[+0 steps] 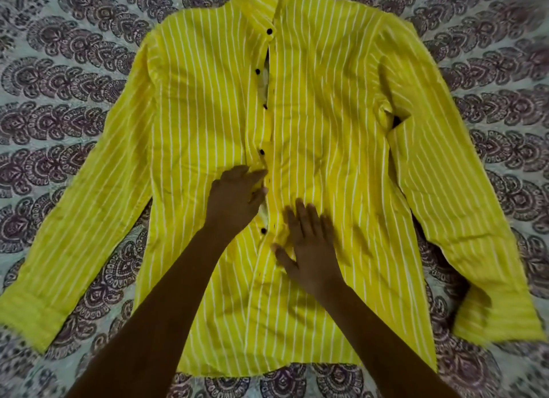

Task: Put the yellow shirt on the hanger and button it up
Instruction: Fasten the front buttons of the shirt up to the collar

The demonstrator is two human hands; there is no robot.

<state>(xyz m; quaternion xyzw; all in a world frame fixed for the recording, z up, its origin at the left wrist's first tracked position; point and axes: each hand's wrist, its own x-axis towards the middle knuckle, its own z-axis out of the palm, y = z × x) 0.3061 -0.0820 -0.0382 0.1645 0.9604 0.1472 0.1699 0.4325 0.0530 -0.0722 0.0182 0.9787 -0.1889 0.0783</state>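
**Both hands on the front of the yellow shirt**

You are looking down at a yellow cotton shirt with thin white stripes (208,106), lying face up and spread across a bedspread printed with grey-purple paisley arcs on pale ground (59,79). The collar is pointing toward twelve o'clock and is being cut off by the top edge; the hem is lying toward six. The sleeves are stretching out toward eight and four o'clock, and the right-side cuff is blurring near the edge.

Your left hand (234,198) is resting on the placket at the centre, its fingers slightly curled toward the fabric edge; whether they are pinching cloth is hard to make out, as the fingertips are blending into the folds. Your right hand (309,249) is lying flat just toward five o'clock of it, fingers straight and spread, pressing the shirt front.

Small black round buttons (262,151) are running up the placket. The front is gaping in places, showing pale lining, so how many are fastened is unclear.
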